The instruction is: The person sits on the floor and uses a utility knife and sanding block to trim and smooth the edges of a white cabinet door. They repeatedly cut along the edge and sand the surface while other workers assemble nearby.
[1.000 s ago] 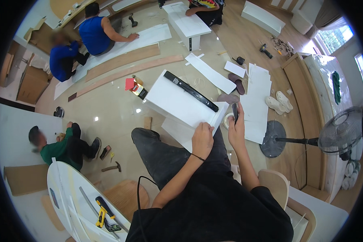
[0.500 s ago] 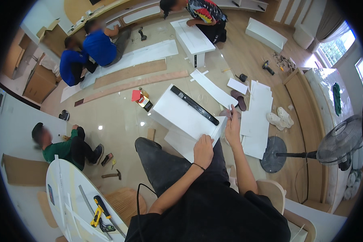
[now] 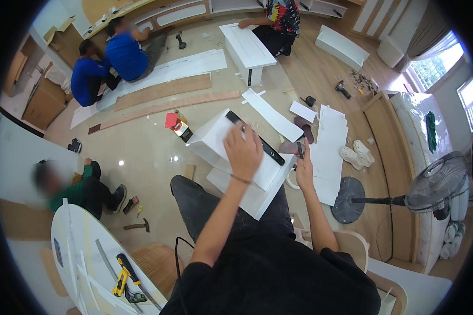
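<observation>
Across my lap lies a white box-like drawer piece point(image 3: 207, 142) with a black metal drawer slide point(image 3: 270, 149) along its upper face. My left hand point(image 3: 243, 152) is over that face beside the slide, fingers stretched out and slightly blurred, with nothing visible in them. Whether the fingertips touch the slide I cannot tell. At the right end of the piece, my right hand point(image 3: 304, 170) is raised with its fingers closed on a small dark narrow thing point(image 3: 300, 150), too small to name. A white panel edge point(image 3: 257, 210) shows below the piece, against my thighs.
A red-capped bottle point(image 3: 177, 126) stands beyond the piece. A hammer point(image 3: 137, 226) lies on the floor at left, near a round white table point(image 3: 63, 236) with a yellow-black clamp point(image 3: 123, 275). White boards point(image 3: 328, 157) and a standing fan point(image 3: 436, 181) are at right. Several people sit around.
My left hand has left the near edge of the drawer piece and moved up over its face beside the slide. My right hand has lowered slightly, and the dark thing in it now shows.
</observation>
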`<action>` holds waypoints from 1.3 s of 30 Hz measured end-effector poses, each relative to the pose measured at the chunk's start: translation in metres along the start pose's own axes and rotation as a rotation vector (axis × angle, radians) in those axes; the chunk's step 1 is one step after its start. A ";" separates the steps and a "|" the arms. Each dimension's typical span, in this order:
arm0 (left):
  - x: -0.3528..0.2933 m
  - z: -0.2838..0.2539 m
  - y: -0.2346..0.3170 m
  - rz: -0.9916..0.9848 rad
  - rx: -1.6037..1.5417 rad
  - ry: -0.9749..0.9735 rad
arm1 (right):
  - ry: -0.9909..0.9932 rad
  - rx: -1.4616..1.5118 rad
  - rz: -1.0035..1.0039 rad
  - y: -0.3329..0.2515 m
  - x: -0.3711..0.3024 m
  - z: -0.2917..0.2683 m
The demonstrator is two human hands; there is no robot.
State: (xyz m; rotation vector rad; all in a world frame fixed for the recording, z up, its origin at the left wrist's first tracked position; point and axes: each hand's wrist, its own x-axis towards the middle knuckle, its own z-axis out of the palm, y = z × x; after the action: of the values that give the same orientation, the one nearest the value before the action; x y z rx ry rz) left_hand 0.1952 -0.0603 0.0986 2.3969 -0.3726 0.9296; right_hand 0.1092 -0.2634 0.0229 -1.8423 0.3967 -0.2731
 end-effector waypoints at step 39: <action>0.051 0.032 -0.047 -0.059 0.201 -0.133 | -0.602 -1.250 -0.524 -0.046 -0.035 -0.031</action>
State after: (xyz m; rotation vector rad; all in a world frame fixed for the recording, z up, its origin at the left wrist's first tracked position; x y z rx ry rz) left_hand 0.2695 -0.0431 0.0956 2.6466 -0.2666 0.8182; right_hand 0.0710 -0.2644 0.0767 -3.0955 -0.4888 0.2780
